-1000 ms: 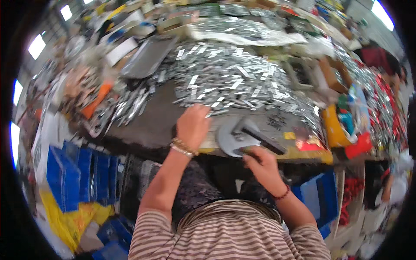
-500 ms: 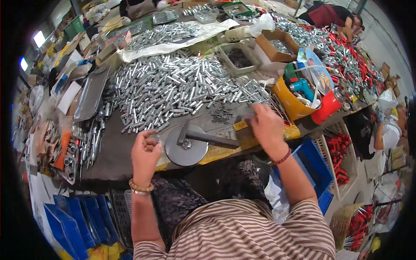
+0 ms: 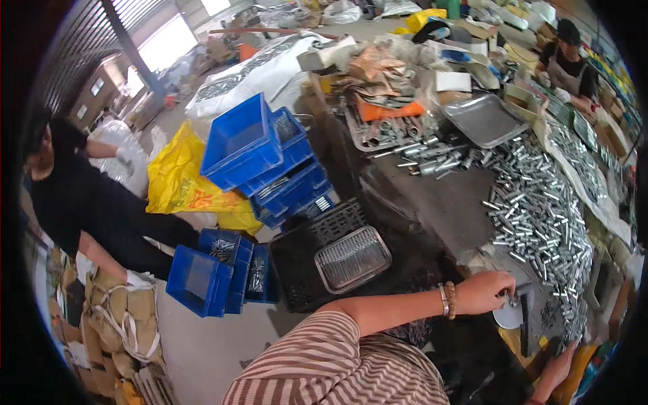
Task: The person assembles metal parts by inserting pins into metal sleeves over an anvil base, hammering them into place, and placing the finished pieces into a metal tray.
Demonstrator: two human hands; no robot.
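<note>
The fingers of the left hand point(image 3: 487, 291) are curling together around a small metal part point(image 3: 511, 297), pinching it just above a round pale disc point(image 3: 507, 316) that is lying at the near edge of the workbench point(image 3: 439, 209). A beaded bracelet is sitting on that wrist, and the bare forearm is running back to a striped sleeve. The right hand point(image 3: 557, 368) is showing only in part at the lower right, down by the near edge beside a dark handle point(image 3: 525, 324); whether its fingers are spread or closed cannot be told.

Just beyond the left hand, a broad heap of short silver tubes point(image 3: 540, 216) is covering the right side of the workbench and reaching toward its far edge. Toward the far left corner a flat metal tray point(image 3: 482, 120) is lying tilted, with longer bolts and rods point(image 3: 418, 158) scattered beside it.

Off the workbench's left edge, on the floor, a shallow steel tray point(image 3: 353, 258) is resting on a black crate point(image 3: 304, 270). Stacked blue bins point(image 3: 260, 152) are standing farther out, with a yellow sack point(image 3: 185, 185) next to them. A person in black point(image 3: 81, 202) is bending over at the far left, and another person point(image 3: 567, 61) is working at the far end of the workbench.
</note>
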